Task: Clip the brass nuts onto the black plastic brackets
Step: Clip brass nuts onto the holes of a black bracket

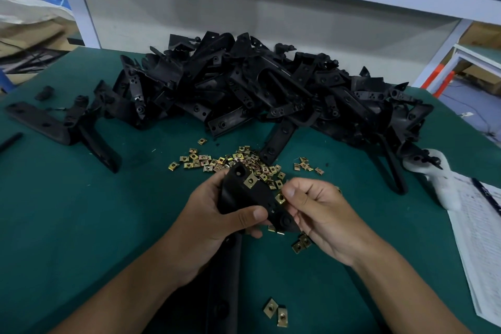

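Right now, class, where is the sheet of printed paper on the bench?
In the head view the printed paper lies at the table's right edge, right of the right hand, just below the white rag.

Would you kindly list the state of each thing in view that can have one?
Left hand: grip curled round the held bracket.
Right hand: pinches a brass nut against the bracket's edge.
Held bracket: one clipped nut already on its upper end.
Nut at the right fingers: at the edge, seating unclear.
Loose nuts: scattered on the green mat.
Bracket pile: heaped, untouched.
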